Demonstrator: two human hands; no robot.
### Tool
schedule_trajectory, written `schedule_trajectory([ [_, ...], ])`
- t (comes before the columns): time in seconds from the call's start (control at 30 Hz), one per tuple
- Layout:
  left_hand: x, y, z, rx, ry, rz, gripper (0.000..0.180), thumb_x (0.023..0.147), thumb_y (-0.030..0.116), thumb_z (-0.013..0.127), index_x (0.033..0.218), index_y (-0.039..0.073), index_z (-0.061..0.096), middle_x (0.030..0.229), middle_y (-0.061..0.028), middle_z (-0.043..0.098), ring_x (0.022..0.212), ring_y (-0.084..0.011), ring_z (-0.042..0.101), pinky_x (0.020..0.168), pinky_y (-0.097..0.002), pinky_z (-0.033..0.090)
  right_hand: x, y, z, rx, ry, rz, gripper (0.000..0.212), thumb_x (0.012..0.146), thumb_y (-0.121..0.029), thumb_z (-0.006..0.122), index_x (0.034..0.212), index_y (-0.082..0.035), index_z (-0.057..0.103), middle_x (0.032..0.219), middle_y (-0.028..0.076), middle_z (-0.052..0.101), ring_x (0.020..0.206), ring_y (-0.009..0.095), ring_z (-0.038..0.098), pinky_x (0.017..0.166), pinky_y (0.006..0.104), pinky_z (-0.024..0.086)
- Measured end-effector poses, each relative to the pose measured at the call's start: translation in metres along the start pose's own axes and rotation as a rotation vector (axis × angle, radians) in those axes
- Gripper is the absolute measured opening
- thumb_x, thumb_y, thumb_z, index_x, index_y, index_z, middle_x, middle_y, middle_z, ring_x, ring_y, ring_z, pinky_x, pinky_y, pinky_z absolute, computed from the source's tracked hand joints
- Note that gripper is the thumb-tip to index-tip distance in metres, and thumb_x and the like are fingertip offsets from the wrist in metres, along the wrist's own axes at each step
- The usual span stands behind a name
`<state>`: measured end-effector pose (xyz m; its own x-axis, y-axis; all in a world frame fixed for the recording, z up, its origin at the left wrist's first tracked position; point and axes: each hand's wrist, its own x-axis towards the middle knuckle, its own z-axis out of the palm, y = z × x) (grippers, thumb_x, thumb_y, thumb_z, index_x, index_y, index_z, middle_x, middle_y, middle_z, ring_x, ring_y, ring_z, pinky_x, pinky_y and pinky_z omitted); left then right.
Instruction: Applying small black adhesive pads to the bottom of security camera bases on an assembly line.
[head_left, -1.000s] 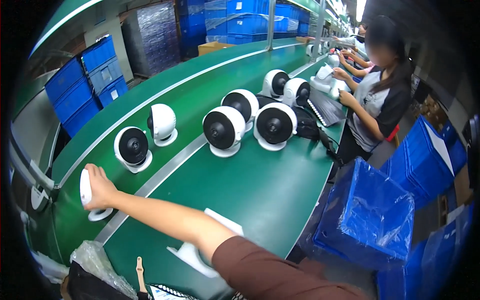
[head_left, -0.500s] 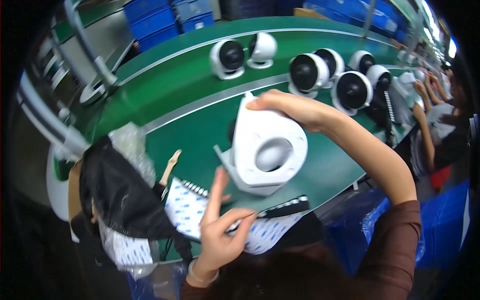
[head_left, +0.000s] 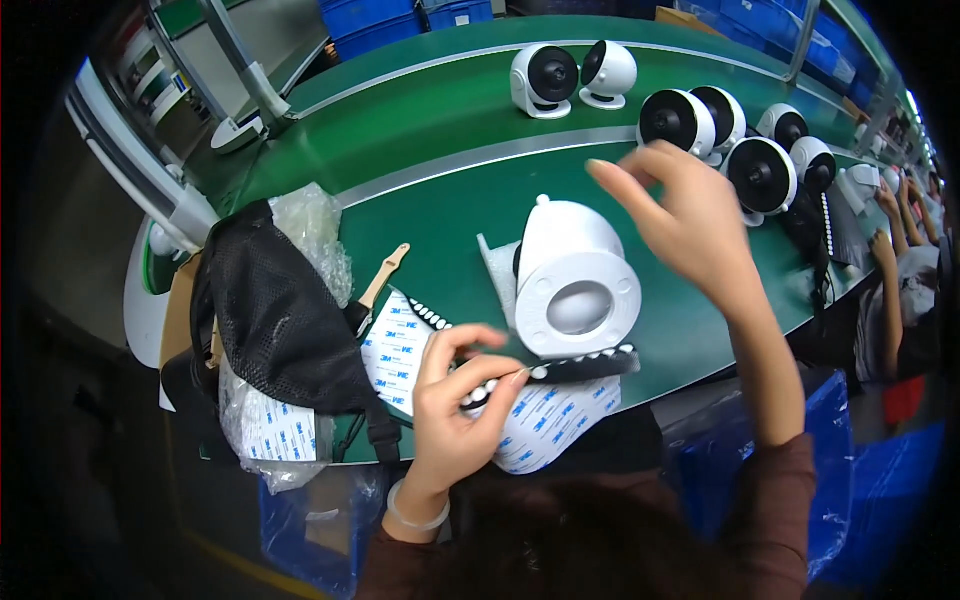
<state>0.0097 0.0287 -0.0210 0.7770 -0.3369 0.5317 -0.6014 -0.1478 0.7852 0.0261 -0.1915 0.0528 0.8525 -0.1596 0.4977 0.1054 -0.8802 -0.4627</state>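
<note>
A white round-bodied device (head_left: 570, 235) lies tipped on the green table, its ring-shaped base (head_left: 622, 300) turned toward me. The base has a round opening and small shallow recesses around its rim. Pale foam (head_left: 500, 280) props it on the left. My left hand (head_left: 460, 400), in front of it, pinches a black strip with white round dots (head_left: 580, 368) between thumb and fingertips. Beneath that strip are white backing sheets with blue print (head_left: 560, 420). My right hand (head_left: 690, 215) is raised to the right of the device, apart from it and holding nothing, thumb stretched out, fingers slightly blurred.
More white devices with black round fronts (head_left: 758, 175) stand at the right and on the far ledge. A flat wooden-handled brush (head_left: 385, 275), a black mesh bag (head_left: 280, 340) and bubble wrap (head_left: 315, 235) lie left. Other people's hands (head_left: 890, 215) work at far right.
My right hand has let go of the device and moved up and right. The device now rests on the table. My left hand still holds the dotted strip. The view has shifted.
</note>
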Motion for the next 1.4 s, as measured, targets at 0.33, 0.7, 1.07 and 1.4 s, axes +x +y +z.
schedule_trajectory([
  [0.33,0.015,0.024,0.0,0.133,-0.23,0.134,0.013,0.066,0.004,0.069,0.078,0.005,0.067,0.078,-0.0029,0.06,0.069,-0.0174,0.053,0.064,-0.0276,0.035,-0.101,-0.021,-0.015,0.359,-0.229,-0.106,0.012,0.071,-0.006,0.067,0.083,-0.006,0.064,0.068,0.008,0.061,0.06,0.023,0.06,0.053,0.029,0.047],
  [0.7,0.016,0.022,0.009,-0.011,-0.302,0.114,0.008,0.063,0.0,0.067,0.069,0.004,0.064,0.059,-0.0028,0.055,0.052,-0.0146,0.048,0.058,-0.0268,0.03,-0.108,-0.015,-0.001,0.258,0.041,-0.331,0.02,0.061,-0.005,0.072,0.079,-0.008,0.064,0.074,0.002,0.061,0.067,0.018,0.058,0.054,0.0269,0.047],
  [1.07,0.012,0.018,0.011,-0.084,-0.287,-0.043,0.007,0.064,-0.001,0.065,0.067,0.005,0.062,0.058,0.0,0.053,0.051,-0.0106,0.042,0.059,-0.0253,0.029,-0.109,-0.013,0.009,0.231,0.081,-0.361,0.021,0.057,-0.004,0.07,0.077,-0.009,0.063,0.072,-0.001,0.06,0.062,0.015,0.057,0.049,0.0255,0.045],
  [1.4,0.01,0.016,0.012,-0.056,-0.284,-0.052,0.007,0.064,-0.001,0.064,0.066,0.005,0.061,0.058,0.0002,0.052,0.052,-0.0109,0.043,0.059,-0.0255,0.029,-0.107,-0.012,0.01,0.261,-0.019,-0.326,0.018,0.061,-0.005,0.069,0.076,-0.008,0.06,0.07,0.0,0.058,0.06,0.017,0.056,0.048,0.0272,0.044],
])
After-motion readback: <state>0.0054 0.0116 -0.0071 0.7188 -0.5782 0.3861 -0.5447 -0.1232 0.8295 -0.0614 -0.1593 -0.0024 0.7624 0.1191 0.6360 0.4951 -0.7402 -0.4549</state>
